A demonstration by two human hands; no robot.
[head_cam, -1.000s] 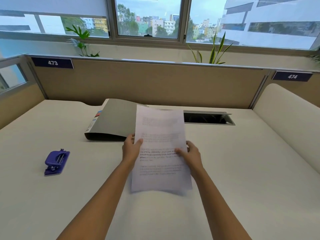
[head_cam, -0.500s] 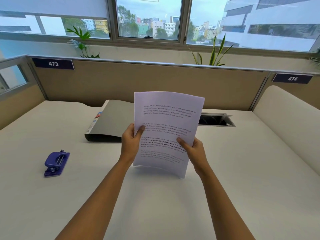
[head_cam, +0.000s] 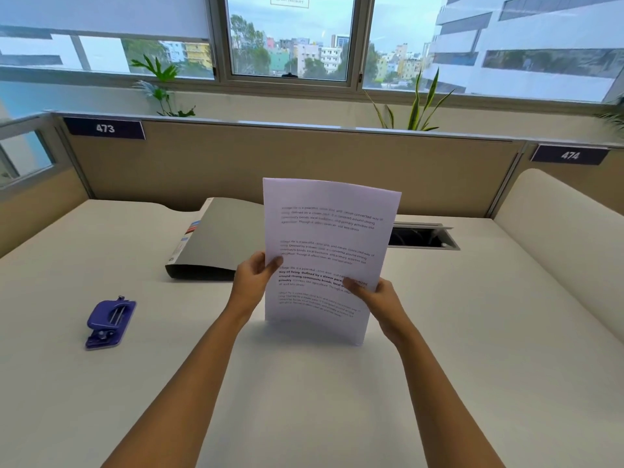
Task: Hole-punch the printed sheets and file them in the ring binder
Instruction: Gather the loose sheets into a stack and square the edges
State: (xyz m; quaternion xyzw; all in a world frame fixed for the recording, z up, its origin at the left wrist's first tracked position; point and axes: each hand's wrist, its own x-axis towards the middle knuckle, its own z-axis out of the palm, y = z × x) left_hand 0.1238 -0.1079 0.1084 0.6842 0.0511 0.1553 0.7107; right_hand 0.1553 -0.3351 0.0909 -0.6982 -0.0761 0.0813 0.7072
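Both hands pinch the printed sheets (head_cam: pixel 324 251) upright over the table's (head_cam: pixel 304 400) middle: left hand (head_cam: pixel 251 282) on the left edge, right hand (head_cam: pixel 378 298) on the right. Hole punch (head_cam: pixel 109 324) sits untouched toward the left edge; ring binder (head_cam: pixel 219 241) lies closed toward the far edge. Looks like an early stage: punching and filing both left.

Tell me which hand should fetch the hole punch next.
Left, probably. The hole punch lies left of the left hand, nothing between them; the right hand would have to cross the sheets that both hands hold.
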